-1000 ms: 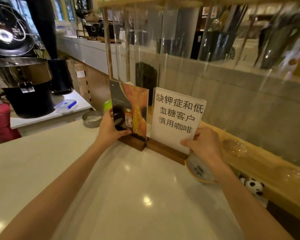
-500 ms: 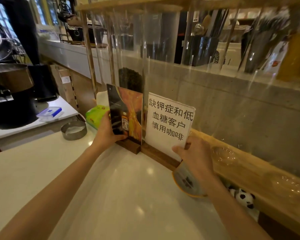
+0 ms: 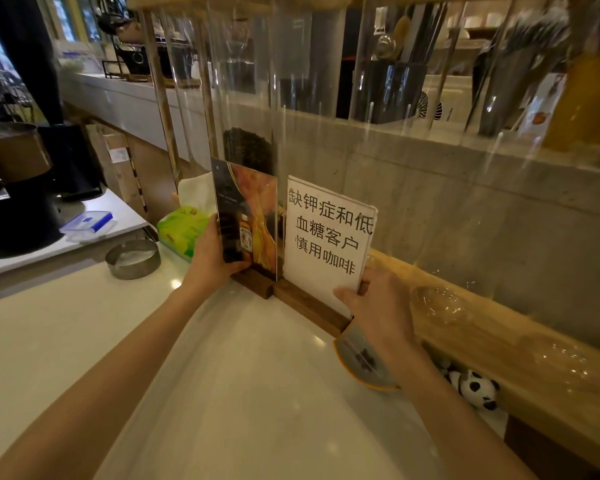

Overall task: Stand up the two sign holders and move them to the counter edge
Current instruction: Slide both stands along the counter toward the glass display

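Two sign holders stand upright side by side at the far edge of the white counter [image 3: 194, 375], each on a dark wooden base. The left sign holder [image 3: 253, 209] carries a dark and orange picture with a small bottle. My left hand [image 3: 210, 261] grips its left edge, thumb on the front. The right sign holder [image 3: 326, 237] shows a white sheet with black Chinese characters. My right hand [image 3: 378, 306] holds its lower right corner. The two bases touch end to end.
A green tissue pack [image 3: 181, 230] and a round metal tin [image 3: 133, 258] sit left of the signs. A yellow-rimmed dish [image 3: 361, 362] and a panda toy [image 3: 475, 389] lie under my right wrist. A wooden ledge [image 3: 482, 341] and tall clear tubes [image 3: 291, 81] rise behind.
The two signs stay upright in both hands and sit slightly farther along the counter edge; my view has shifted right, so the tissue pack now shows fully.
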`<state>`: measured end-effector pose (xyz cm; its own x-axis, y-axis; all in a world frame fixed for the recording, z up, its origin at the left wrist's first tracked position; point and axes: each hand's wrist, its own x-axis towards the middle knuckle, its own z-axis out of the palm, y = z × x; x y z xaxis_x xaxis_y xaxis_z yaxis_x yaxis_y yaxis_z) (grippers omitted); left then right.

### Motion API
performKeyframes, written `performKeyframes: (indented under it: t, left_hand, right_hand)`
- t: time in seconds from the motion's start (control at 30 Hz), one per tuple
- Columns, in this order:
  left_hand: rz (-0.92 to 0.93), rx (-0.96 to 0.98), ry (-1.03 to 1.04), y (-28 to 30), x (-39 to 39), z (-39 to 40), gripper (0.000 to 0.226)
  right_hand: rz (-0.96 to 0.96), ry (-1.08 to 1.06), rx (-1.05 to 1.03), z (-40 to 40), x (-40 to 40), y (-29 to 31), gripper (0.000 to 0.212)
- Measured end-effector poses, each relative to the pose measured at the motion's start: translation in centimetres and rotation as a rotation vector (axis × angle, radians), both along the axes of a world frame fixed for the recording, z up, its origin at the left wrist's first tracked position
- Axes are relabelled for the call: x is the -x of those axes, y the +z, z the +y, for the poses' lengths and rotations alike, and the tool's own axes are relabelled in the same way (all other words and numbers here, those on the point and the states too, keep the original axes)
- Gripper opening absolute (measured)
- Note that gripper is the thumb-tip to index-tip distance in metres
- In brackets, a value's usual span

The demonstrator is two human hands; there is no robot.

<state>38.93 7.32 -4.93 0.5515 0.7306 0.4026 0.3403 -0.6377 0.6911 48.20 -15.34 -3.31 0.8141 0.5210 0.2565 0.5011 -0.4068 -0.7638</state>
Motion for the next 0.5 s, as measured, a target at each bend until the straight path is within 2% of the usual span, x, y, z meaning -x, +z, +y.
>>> performKeyframes:
  t: [0.13, 0.27, 0.4, 0.5]
  left_hand:
    - [0.005, 0.018, 0.009, -0.8, -0.1, 0.1, 0.089]
    - [0.039, 0.038, 0.046, -1.0, 0.1, -0.7, 0.081]
    - [0.153, 0.047, 0.043, -1.7, 0.7, -2.6, 0.046]
    - [0.147, 0.07, 0.02, -2.4, 1.2, -3.3, 0.028]
  right_hand:
    - [0.039, 0.063, 0.0, -0.3, -0.4, 1.3, 0.04]
    - [0.011, 0.113, -0.132, -0.2, -0.7, 5.2, 0.04]
    - [-0.26, 0.168, -0.154, 2.0, -1.4, 9.9, 0.039]
    - [-0.425, 0.312, -0.029, 5.1, -1.6, 12.7, 0.034]
